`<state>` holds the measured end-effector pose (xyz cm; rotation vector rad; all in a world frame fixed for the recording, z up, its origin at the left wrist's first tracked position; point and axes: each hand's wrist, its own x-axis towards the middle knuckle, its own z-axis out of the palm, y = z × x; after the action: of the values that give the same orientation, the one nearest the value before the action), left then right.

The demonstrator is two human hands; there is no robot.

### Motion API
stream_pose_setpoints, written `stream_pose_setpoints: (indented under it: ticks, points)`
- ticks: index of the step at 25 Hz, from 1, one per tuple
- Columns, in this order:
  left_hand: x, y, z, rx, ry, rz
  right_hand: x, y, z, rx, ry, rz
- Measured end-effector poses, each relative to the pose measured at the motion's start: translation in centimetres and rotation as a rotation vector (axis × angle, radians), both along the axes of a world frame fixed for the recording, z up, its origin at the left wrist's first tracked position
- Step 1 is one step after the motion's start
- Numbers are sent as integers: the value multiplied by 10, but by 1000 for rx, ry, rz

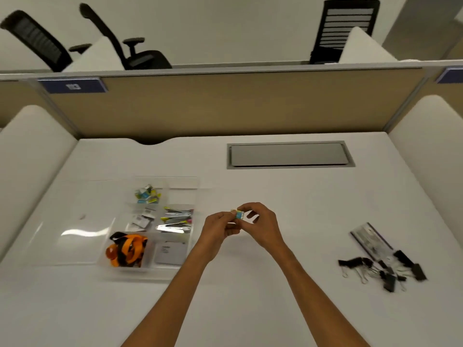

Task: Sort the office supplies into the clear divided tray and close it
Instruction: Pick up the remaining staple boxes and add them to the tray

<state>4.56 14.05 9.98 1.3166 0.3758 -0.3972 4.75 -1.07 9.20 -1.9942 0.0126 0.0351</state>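
A small blue and yellow staple box (239,214) is pinched between my left hand (220,227) and my right hand (263,225) above the desk, just right of the clear divided tray (150,274). The tray's compartments hold more small blue and yellow boxes (147,195), several staplers (176,219), small grey packets (141,221), an orange and black lanyard (127,250) and a grey card (170,252). Its clear lid (75,229) lies open flat to the left. A heap of black binder clips (380,267) lies on the desk at the right.
A clear packet with a purple edge (370,240) lies by the binder clips. A grey cable hatch (289,155) is set in the desk behind my hands. A tan partition (225,103) closes the back, white side panels flank the desk, and office chairs stand beyond.
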Motion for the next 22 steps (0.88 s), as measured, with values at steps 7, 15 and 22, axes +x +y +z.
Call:
stream_pose_setpoints:
  ticks: [7,15,22]
  points:
    - [23,156,-3,51,-26,274,48,132,2,-3,-5,135]
    - [26,313,-14,809,-217,466,113,251,-14,-116,36,227]
    - [10,343,-62,826,-143,308,138,297,-33,-236,48,166]
